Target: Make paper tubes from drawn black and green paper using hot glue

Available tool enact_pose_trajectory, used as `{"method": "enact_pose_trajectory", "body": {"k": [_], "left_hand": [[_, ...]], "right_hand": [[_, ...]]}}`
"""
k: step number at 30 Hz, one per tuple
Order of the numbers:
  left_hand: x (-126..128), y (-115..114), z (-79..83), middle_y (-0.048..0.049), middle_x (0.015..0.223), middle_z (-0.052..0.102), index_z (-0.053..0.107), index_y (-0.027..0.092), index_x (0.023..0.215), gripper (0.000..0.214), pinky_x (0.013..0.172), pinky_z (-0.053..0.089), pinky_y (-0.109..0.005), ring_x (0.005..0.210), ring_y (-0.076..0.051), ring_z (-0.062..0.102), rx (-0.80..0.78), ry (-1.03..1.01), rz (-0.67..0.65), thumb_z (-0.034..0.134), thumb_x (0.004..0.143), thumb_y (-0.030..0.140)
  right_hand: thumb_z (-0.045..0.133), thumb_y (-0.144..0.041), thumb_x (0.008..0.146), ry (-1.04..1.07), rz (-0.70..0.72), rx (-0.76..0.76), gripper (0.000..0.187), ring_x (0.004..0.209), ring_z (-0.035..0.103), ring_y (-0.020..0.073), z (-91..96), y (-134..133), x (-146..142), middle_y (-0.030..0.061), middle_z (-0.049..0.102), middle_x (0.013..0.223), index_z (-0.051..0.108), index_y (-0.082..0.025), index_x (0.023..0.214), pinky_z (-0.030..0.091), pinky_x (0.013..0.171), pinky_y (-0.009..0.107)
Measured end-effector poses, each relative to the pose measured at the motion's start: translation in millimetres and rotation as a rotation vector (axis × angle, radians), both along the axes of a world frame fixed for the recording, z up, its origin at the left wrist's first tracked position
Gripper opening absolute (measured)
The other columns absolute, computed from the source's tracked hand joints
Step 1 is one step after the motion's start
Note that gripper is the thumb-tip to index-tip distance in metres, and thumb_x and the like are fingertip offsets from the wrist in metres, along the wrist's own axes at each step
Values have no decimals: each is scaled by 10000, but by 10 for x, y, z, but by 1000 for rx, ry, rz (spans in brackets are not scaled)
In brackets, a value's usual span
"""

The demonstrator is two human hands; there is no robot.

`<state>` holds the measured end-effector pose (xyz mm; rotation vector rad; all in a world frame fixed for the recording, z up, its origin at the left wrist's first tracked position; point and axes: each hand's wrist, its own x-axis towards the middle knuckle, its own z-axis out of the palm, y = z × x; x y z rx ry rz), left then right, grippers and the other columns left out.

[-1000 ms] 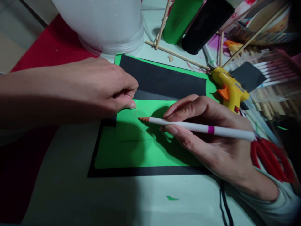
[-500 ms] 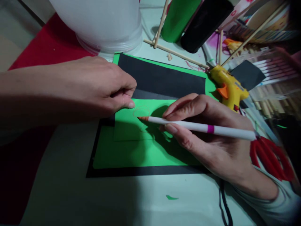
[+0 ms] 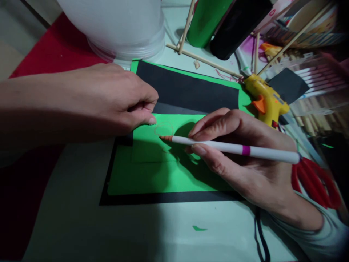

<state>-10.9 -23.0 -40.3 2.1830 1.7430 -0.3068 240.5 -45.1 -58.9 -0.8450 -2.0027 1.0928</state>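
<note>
My right hand (image 3: 240,160) grips a white marker (image 3: 231,147) with a pink band, its orange tip resting on a small green paper piece (image 3: 152,143) beside a faint drawn outline. My left hand (image 3: 114,98) has its fingers curled, with the fingertips pressing the top left edge of that green piece. Under it lie a larger green sheet (image 3: 152,178) and a black sheet (image 3: 188,89), stacked on the pale table.
A yellow glue gun (image 3: 265,100) lies at the right, red scissors (image 3: 316,182) below it. A large clear plastic container (image 3: 120,25) stands at the back. Wooden sticks (image 3: 204,62), a green roll and a black roll crowd the back right. Red cloth (image 3: 54,51) covers the left.
Almost nothing differs. The marker tip stays at the same spot by the drawn outline and both hands hold their places; the view has shifted slightly.
</note>
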Motion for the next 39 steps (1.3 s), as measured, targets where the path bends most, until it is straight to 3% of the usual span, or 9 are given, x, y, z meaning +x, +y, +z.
{"method": "enact_pose_trajectory", "body": {"k": [12, 21, 26, 30, 35, 39], "left_hand": [[45, 3, 62, 56, 500, 518, 568, 238, 674, 307, 581, 272, -331, 460, -129, 450, -22, 13, 3, 595, 918, 423], [-103, 20, -106, 54, 546, 559, 617, 246, 702, 317, 562, 258, -325, 461, -124, 495, 51, 25, -35, 551, 907, 478], [-106, 4, -96, 42, 554, 579, 609, 248, 716, 320, 570, 265, -327, 482, -129, 499, 67, 6, -90, 493, 932, 454], [-101, 24, -61, 34, 554, 562, 576, 242, 700, 320, 553, 270, -328, 490, -136, 508, 61, -11, -107, 487, 925, 451], [-82, 34, -40, 21, 537, 509, 556, 242, 684, 431, 563, 298, -330, 496, -161, 518, 45, -11, -137, 440, 934, 574], [-63, 9, -51, 24, 535, 477, 533, 245, 696, 363, 575, 280, -332, 494, -162, 483, 66, -38, -149, 447, 942, 497]], "right_hand": [[764, -235, 913, 27, 22, 34, 82, 795, 700, 206, 0, 13, 3, 40, 734, 825, 699, -233, 864, 574, 609, 333], [791, -204, 897, 39, 53, 16, 69, 852, 736, 205, -21, 19, -16, 34, 765, 876, 734, -239, 913, 621, 693, 320], [790, -152, 896, 45, 70, 62, 107, 909, 739, 198, -36, 1, -14, 35, 768, 902, 744, -239, 938, 645, 773, 314], [779, -176, 911, 33, 63, 75, 90, 919, 742, 223, -47, -5, -19, 40, 777, 928, 748, -254, 942, 653, 777, 365], [790, -179, 905, 51, 86, 153, 83, 923, 733, 194, -76, 0, -33, 30, 774, 927, 743, -233, 947, 642, 796, 321], [806, -141, 877, 62, 66, 169, 134, 934, 724, 194, -89, -10, -38, 40, 772, 950, 747, -214, 973, 641, 798, 318]]}}
